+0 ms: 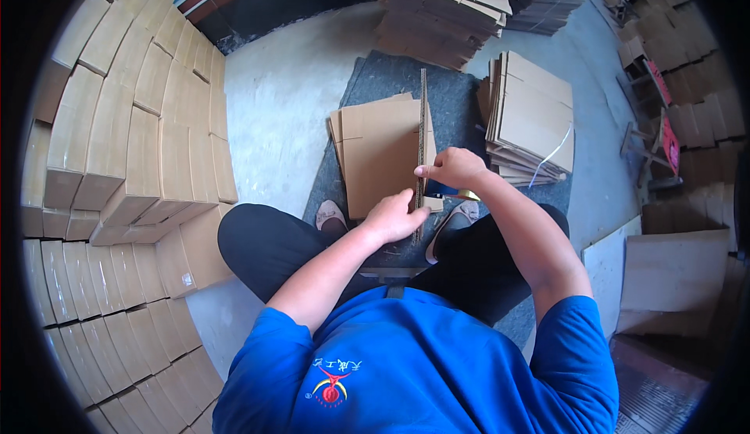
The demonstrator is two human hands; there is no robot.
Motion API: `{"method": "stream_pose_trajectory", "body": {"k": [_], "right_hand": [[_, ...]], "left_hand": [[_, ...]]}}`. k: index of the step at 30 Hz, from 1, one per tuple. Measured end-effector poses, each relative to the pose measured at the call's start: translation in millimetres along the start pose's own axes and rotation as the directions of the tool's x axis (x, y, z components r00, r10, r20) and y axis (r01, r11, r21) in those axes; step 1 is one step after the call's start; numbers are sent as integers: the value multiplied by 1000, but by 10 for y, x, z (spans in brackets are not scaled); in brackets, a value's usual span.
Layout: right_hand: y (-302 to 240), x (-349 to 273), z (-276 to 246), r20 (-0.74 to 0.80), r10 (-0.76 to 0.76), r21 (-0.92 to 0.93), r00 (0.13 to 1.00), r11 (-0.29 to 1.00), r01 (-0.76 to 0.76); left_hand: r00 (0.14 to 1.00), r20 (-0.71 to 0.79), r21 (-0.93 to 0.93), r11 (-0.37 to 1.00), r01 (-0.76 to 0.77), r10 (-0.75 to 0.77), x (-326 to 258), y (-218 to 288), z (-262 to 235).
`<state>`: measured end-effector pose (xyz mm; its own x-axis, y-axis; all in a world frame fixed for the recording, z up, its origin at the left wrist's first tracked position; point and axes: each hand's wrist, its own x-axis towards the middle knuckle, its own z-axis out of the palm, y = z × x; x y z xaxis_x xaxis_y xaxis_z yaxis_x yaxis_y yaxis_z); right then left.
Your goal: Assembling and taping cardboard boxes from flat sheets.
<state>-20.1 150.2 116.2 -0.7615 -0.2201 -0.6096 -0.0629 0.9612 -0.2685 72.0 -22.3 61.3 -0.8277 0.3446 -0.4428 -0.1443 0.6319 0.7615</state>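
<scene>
A flattened cardboard box stands on its edge between my knees, so I look down on its thin corrugated edge. My right hand is closed over its right side, with the thumb across the top edge. Lower down, nearer my body, my left hand grips the same box from the left. Under my right wrist shows a small dark-blue and yellowish thing, perhaps a tape roll; most of it is hidden. More flattened boxes lie in a low pile on the dark mat just left of the upright one.
A strapped stack of flattened boxes sits on the mat's right, with taller stacks behind. Closed cartons form a wall on the left. At right are folding stools and a large cardboard sheet. My feet flank the pile.
</scene>
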Motion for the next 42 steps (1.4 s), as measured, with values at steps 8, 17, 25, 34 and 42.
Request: {"method": "stream_pose_trajectory", "body": {"k": [8,17,25,34,42], "right_hand": [[193,26,79,-28,16,86,999,996,-13],[153,-109,-57,-42,9,76,999,997,-6],[106,-139,-497,-258,93,-22,962,995,-102],[-78,355,-60,-362,112,51,925,994,-100],[36,373,142,-502,97,58,860,995,-78]], "left_hand": [[973,-63,-597,789,143,-224,837,201,-203],[924,-373,-312,927,-208,81,924,-69,-200],[900,-412,255,966,-36,143,215,105,-665],[792,-550,548,830,101,267,-64,-47,-350],[928,198,667,651,-363,315,34,139,-422]]}}
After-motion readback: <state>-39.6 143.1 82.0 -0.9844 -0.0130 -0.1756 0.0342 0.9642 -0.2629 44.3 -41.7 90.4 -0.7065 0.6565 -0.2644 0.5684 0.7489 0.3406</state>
